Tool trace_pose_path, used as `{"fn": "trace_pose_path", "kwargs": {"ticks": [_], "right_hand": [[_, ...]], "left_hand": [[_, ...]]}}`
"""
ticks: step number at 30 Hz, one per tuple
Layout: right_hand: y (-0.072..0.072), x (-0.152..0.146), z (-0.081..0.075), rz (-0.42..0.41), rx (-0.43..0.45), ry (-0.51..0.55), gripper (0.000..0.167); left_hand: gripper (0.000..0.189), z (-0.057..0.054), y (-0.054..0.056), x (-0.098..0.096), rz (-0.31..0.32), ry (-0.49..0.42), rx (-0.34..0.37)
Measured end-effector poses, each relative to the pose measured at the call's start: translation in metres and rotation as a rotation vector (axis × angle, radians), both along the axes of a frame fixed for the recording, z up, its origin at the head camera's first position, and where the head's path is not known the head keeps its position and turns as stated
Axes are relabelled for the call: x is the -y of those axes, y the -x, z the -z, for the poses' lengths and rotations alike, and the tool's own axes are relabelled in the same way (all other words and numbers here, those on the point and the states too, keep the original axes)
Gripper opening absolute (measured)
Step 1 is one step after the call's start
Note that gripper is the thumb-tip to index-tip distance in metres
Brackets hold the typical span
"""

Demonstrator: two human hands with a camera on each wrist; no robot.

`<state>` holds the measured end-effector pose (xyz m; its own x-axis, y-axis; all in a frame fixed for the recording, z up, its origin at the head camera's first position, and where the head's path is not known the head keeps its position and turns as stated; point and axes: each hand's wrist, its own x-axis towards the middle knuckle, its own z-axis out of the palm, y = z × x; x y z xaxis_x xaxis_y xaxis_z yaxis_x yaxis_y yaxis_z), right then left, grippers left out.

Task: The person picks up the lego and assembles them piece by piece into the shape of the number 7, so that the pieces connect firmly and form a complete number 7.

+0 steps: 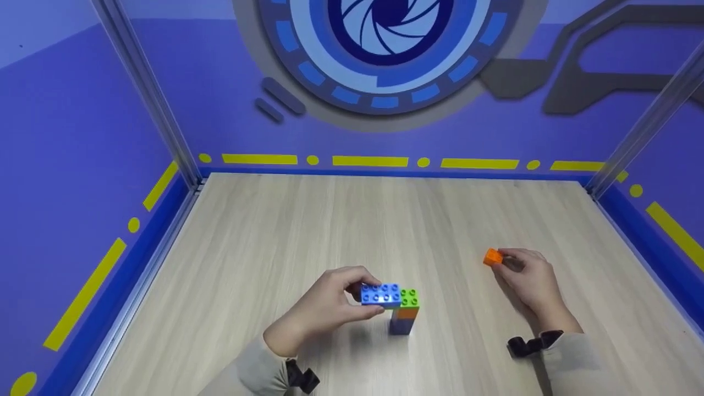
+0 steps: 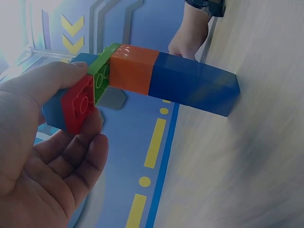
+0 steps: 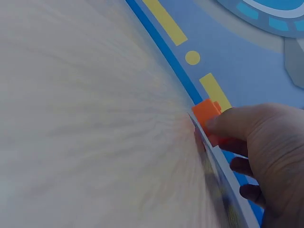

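Note:
My left hand (image 1: pixel 322 305) pinches a blue building brick (image 1: pixel 380 297) between thumb and fingers at the top of a small tower. Beside that brick, a green brick (image 1: pixel 410 297) shows its studs; an orange brick (image 1: pixel 407 313) sits below the green, and dark blue (image 1: pixel 401 325) forms the tower's base on the table. From below, the left wrist view shows a red brick (image 2: pixel 78 104) under the blue one, next to the green. Farther right, my right hand (image 1: pixel 533 280) pinches a small separate orange brick (image 1: pixel 492 257) with thumb and fingertips. Whether this brick touches the table, I cannot tell.
A light wood tabletop (image 1: pixel 264 231) carries the tower. Blue-purple panels with yellow dashes enclose it at the back (image 1: pixel 385 140), left (image 1: pixel 71 181) and right (image 1: pixel 671 181), with metal posts in the far corners. Black bands (image 1: pixel 301 377) circle both wrists.

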<state>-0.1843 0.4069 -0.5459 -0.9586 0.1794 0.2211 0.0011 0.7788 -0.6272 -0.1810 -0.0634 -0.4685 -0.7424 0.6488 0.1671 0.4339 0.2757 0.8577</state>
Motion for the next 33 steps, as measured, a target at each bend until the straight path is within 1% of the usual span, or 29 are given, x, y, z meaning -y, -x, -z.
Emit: {"fn": "trace_pose_path", "kwargs": {"ticks": [5, 9, 13, 17, 21, 24, 29, 33], "right_hand": [[0.000, 0.007, -0.005, 0.016, -0.025, 0.063, 0.046], [0.001, 0.020, -0.009, 0.024, -0.074, 0.160, 0.039], [0.003, 0.038, -0.014, 0.007, -0.102, 0.273, 0.034], [0.001, 0.058, -0.019, -0.033, -0.101, 0.351, 0.033], [-0.002, 0.079, -0.025, -0.104, -0.148, 0.417, 0.029], [-0.004, 0.091, -0.028, -0.165, -0.177, 0.429, 0.027], [-0.011, 0.105, -0.031, -0.238, -0.173, 0.442, 0.029], [-0.015, 0.114, -0.034, -0.280, -0.170, 0.446, 0.030]], "left_hand": [[0.028, -0.001, -0.001, -0.001, -0.002, 0.000, 0.010], [0.028, -0.001, -0.002, -0.001, -0.005, -0.001, 0.015], [0.030, 0.000, -0.002, -0.002, -0.010, -0.004, 0.017], [0.030, 0.000, -0.003, -0.002, -0.015, -0.005, 0.012], [0.030, 0.001, -0.003, -0.003, -0.016, -0.004, 0.009], [0.030, 0.001, -0.002, -0.003, -0.013, -0.005, 0.011], [0.031, 0.001, -0.002, -0.003, -0.009, -0.008, 0.012], [0.031, 0.000, -0.002, -0.002, -0.008, -0.013, 0.009]]}}
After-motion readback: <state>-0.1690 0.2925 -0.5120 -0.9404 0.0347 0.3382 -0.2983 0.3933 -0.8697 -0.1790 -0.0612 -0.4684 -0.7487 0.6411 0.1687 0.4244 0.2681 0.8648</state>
